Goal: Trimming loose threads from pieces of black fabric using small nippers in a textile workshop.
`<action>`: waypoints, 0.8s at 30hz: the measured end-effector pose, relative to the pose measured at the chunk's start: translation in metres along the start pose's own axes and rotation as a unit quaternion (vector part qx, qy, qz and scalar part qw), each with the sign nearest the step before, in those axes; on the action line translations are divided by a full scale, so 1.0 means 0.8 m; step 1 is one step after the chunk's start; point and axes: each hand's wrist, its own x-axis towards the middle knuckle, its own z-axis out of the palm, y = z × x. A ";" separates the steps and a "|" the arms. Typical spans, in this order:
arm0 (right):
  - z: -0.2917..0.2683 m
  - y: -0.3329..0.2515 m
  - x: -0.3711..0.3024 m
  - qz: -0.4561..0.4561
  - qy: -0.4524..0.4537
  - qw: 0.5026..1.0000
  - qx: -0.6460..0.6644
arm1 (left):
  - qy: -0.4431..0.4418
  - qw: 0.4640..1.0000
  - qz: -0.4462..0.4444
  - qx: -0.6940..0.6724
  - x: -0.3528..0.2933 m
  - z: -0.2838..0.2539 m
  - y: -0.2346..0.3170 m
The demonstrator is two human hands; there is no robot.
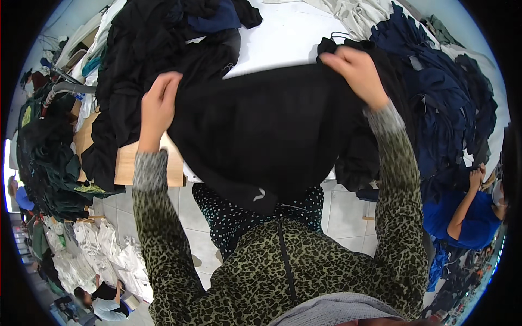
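At the far left side, a heap of dark green clothes (51, 157) hangs down, and below it lie many white clothes (87, 239), with a seated person (106, 301) near the bottom edge. Next to the green heap, a big pile of black clothes (128, 60) rests on the table and falls over a light wooden board (149, 165). In front of this pile is my left hand (157, 103), with the fingers folded and clamped on the upper left corner of a black cloth (261, 125). This cloth is in the middle, stretched between my two hands, before my body and above the near edge of the white table (283, 35); its lower part hangs in a curve, near my dotted trousers (223, 217), and carries a small pale mark (259, 194). At the upper right corner of the cloth, my right hand (356, 73) is closed on the edge, the thumb and fingers pressed together, a little blurred. Just beside it are more black clothes, and further right a large pile of navy clothes (440, 103). At the far right, a co-worker in a blue shirt (462, 217) has one arm raised toward this pile.
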 end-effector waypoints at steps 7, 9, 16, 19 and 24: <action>0.045 0.093 -0.002 -0.051 0.131 0.952 -0.272 | 0.060 0.984 0.008 0.165 0.006 0.049 -0.052; 0.047 0.091 -0.065 -0.029 0.092 0.964 -0.250 | 0.011 0.989 -0.044 0.141 -0.047 0.049 -0.045; 0.119 0.050 -0.287 0.174 0.023 0.954 -0.241 | -0.043 0.958 -0.270 0.088 -0.230 0.076 0.038; 0.137 0.014 -0.318 0.208 0.030 0.947 -0.242 | -0.055 0.937 -0.313 0.142 -0.274 0.092 0.052; 0.143 0.033 -0.334 0.215 0.094 0.953 -0.192 | -0.006 0.914 -0.404 -0.035 -0.305 0.080 0.046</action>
